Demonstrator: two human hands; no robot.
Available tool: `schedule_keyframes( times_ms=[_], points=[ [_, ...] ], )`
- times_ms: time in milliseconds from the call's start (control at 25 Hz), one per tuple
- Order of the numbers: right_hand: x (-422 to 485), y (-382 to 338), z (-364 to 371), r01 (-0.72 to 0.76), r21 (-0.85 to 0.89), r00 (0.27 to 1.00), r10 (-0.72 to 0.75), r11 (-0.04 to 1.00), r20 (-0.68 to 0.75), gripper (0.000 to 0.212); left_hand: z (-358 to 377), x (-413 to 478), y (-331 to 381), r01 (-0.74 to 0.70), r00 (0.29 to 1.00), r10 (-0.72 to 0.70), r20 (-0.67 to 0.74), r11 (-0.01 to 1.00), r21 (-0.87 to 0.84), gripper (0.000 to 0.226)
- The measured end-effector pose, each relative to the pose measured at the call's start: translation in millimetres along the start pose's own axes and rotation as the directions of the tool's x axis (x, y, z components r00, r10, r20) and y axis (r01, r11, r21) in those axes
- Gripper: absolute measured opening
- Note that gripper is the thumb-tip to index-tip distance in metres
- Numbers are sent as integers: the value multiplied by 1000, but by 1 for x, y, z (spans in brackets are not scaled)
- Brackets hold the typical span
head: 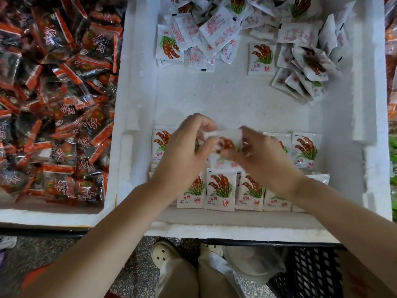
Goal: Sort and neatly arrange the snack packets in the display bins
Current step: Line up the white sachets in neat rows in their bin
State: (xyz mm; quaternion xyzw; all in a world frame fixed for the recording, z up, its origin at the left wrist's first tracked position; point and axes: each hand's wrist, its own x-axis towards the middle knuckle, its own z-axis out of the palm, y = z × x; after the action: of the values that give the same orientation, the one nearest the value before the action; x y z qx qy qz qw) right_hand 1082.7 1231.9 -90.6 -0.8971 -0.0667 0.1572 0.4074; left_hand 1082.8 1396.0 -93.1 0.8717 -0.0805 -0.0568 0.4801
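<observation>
My left hand [184, 155] and right hand [260, 160] pinch one white packet [225, 143] between them, just above the near end of the foam bin [137, 100]. Two tidy rows [220, 191] lie there. I judge much remains: loose heaps [206, 33] fill the far end.

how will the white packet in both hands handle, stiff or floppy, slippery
Probably light and fairly floppy: the packet is a small sealed pouch that the left hand and right hand hold by fingertips. Its glossy film likely slides easily, as the tumbled pile hints. It should lie flat, not roll, like the neat rows.
</observation>
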Motion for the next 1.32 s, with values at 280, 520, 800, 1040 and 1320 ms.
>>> schedule_keyframes(
  times_ms=[280,520,800,1040,1320],
  points=[
    [45,21,2,-195,-15,981,195,981,4,15,0,15,-43,-75,976,-53,213,831,552,53],
    [42,17,8,-92,-124,984,109,988,140,17,5,13,-50,-80,980,-41,196,817,572,50],
    [40,20,13,-52,-132,997,58,990,41,9,6,12,-52,-111,976,-20,216,811,575,48],
    [60,18,-1,73,-173,995,-84,982,-54,30,-8,48,-45,-101,991,39,131,854,510,47],
    [181,-2,-39,117,-457,961,-217,882,-172,72,-25,172,-33,-92,986,159,-55,783,615,55]
  ],
)
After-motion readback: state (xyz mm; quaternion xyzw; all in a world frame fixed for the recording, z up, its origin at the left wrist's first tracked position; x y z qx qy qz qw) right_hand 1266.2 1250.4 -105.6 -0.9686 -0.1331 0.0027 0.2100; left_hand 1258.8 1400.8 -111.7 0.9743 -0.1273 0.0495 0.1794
